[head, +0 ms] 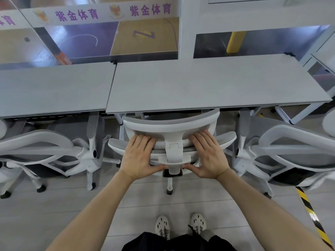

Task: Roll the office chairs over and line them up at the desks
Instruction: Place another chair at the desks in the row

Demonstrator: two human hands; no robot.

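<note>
**Hands flat on the chair back**

Both hands, left (140,156) and right (208,156), are pressed open-palmed against the middle office chair (172,127), tucked under the desk (208,84) at 12 o'clock. Matching chairs are seen at 9 o'clock (54,151) and 3 o'clock (290,151).

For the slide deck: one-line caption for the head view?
Both hands, left hand and right hand, flat on the back of the middle chair tucked under the desk, between two neighbouring chairs.
</note>
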